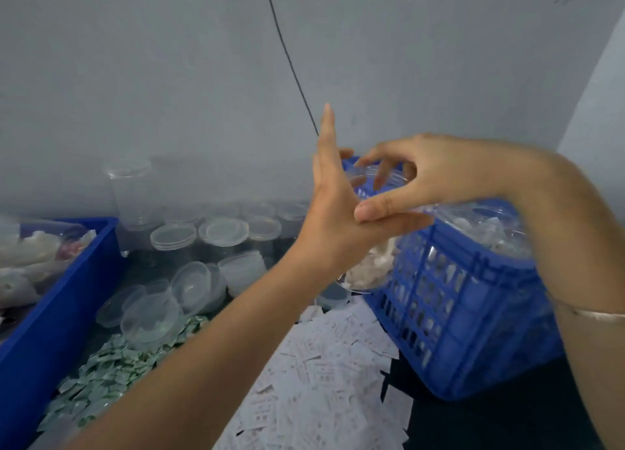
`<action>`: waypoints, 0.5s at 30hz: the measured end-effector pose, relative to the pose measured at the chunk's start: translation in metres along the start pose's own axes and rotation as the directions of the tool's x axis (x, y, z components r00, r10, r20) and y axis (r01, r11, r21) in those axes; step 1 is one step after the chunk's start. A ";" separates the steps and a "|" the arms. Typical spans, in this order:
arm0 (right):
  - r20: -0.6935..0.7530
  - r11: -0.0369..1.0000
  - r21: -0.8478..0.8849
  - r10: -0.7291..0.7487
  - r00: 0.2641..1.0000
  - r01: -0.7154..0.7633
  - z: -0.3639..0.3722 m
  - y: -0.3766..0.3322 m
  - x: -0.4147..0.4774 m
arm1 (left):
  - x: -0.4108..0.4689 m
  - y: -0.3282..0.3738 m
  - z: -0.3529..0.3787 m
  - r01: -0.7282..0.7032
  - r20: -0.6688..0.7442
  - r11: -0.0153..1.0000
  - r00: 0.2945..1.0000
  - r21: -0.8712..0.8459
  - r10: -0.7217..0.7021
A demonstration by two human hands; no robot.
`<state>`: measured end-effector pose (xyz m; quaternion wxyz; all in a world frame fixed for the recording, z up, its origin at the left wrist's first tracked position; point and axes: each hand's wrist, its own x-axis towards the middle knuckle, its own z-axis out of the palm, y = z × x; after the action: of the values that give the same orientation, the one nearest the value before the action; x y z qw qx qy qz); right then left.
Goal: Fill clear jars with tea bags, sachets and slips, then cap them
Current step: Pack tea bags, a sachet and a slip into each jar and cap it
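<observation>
White paper slips and green sachets litter the counter's near edge. Above them the left hand, fingers straight, presses flat against a clear plastic jar holding tea bags. The right hand curls its fingers round the jar's top, beside a blue slatted basket.

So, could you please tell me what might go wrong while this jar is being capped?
1. The left hand only presses flat against the clear jar, so the jar might slip while the right hand works the lid.
2. Held in the air beside the blue basket, a dropped jar could spill its tea bags onto the slips.
</observation>
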<state>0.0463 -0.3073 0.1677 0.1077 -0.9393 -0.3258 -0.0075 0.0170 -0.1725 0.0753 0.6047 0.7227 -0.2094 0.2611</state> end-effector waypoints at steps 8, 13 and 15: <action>0.171 0.981 0.136 0.115 0.978 -0.139 -0.070 0.087 -0.001 | 0.078 0.009 0.076 -0.121 0.052 0.993 0.991 0.011 0.120; -0.087 0.961 0.251 0.140 0.986 -0.114 -0.084 0.125 0.008 | 0.124 0.006 0.100 -0.178 -0.014 0.983 0.984 -0.049 0.178; -0.139 0.960 0.238 0.186 0.973 -0.150 -0.087 0.135 0.016 | 0.139 -0.002 0.110 -0.123 0.009 0.989 0.992 -0.080 0.124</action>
<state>0.1470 -0.4191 0.2276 0.2397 -0.9416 -0.2337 -0.0367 0.1396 -0.2785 0.1468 0.6142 0.6856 -0.2679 0.2845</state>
